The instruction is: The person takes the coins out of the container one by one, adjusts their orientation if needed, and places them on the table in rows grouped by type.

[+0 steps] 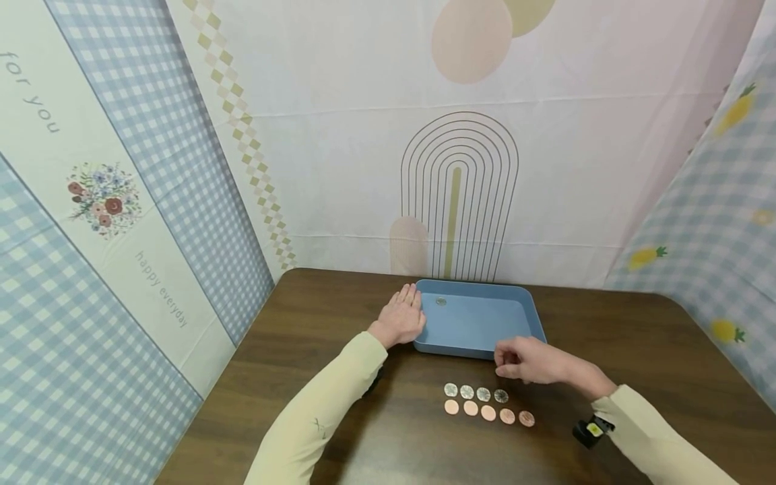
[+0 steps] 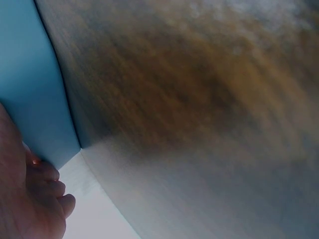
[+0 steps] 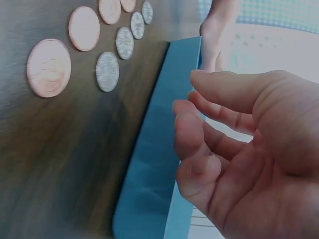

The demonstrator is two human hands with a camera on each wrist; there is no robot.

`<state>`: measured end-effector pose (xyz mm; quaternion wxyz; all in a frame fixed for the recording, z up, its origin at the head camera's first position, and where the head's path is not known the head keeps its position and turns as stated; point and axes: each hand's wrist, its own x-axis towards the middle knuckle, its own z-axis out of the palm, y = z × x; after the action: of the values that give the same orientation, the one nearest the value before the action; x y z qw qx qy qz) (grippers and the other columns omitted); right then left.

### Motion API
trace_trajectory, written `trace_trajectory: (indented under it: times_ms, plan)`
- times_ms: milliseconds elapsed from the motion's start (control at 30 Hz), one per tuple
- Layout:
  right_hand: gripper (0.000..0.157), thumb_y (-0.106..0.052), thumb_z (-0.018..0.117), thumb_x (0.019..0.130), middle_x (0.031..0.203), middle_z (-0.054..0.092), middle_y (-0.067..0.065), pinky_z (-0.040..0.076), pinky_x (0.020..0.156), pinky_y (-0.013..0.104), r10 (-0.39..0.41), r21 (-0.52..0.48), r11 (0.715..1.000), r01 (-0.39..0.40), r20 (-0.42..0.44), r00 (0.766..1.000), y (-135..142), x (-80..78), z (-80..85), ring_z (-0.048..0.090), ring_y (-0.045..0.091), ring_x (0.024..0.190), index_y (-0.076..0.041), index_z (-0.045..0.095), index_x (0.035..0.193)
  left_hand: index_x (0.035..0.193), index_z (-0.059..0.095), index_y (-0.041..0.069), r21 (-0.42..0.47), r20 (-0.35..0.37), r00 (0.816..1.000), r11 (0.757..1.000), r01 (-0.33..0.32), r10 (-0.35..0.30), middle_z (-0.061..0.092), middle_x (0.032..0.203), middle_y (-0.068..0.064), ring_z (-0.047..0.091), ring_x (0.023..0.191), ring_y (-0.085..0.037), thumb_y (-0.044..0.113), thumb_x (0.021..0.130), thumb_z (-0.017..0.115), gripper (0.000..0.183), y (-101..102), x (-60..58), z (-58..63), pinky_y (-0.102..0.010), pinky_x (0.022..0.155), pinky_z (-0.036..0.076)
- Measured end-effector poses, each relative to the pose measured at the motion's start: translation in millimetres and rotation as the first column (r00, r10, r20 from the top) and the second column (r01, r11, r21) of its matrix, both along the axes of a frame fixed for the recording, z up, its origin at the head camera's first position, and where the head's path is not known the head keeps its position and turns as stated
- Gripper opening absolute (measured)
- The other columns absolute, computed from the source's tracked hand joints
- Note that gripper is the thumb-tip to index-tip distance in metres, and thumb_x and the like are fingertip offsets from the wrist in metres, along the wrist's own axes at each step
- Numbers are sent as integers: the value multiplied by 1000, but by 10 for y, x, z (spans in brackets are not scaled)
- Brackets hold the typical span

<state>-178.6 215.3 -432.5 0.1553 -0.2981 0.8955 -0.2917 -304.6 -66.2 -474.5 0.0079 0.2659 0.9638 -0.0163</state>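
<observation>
A shallow blue tray point(image 1: 473, 351) stands at the back of the table, with one silver coin point(image 1: 441, 301) near its far left corner. My left hand point(image 1: 401, 316) rests along the tray's left rim, fingers extended; in the left wrist view its fingertips point(image 2: 55, 188) show beside the blue wall. My right hand point(image 1: 529, 360) hovers at the tray's front right, its fingers point(image 3: 189, 134) loosely bent and thumb close to the index fingertip, with nothing visible between them. Before the tray lies a row of several silver coins point(image 1: 467, 392), and nearer me a row of several copper coins point(image 1: 488, 413).
The dark wooden table point(image 1: 291, 404) meets a patterned cloth point(image 1: 339, 188) along its back edge. Checked cloths hang on both sides. A small black device point(image 1: 587, 432) sits at my right wrist.
</observation>
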Motion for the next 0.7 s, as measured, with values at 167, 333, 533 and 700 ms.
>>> trace_trajectory:
  times_ms: [167,333,533,700]
  plan:
    - [9,-14,64,94,69,55,-4,48,48,24,-25,-10,1000,25,-43,999,-124,-34,56,52,3,51,-14,59,86,155,22,1,-6,-6,1000,1000,13,-13,17,164,-15,15,153,-28,32,104,25,61,-28,29,-9,-40,125,19]
    - [9,-14,64,94,68,57,-3,49,49,24,-52,-15,999,51,-79,996,-234,-82,73,54,4,50,-14,61,86,155,22,1,-8,-7,1000,1000,21,-22,17,165,-15,15,153,-28,33,104,25,61,-54,58,-13,-40,125,19]
    - [10,-15,63,95,68,61,2,48,50,24,-94,-30,995,91,-136,986,-388,-171,91,53,4,51,-13,64,86,156,22,2,-15,2,1000,1000,23,-23,16,165,-14,13,154,-26,33,103,24,61,-84,92,-11,-38,125,17]
    - [10,-16,63,95,71,65,10,47,52,24,-147,-49,989,141,-136,980,-532,-245,118,54,7,51,-9,67,89,156,21,2,-17,8,1000,999,28,-28,15,165,-14,12,154,-26,33,103,24,61,-110,121,-14,-37,126,15]
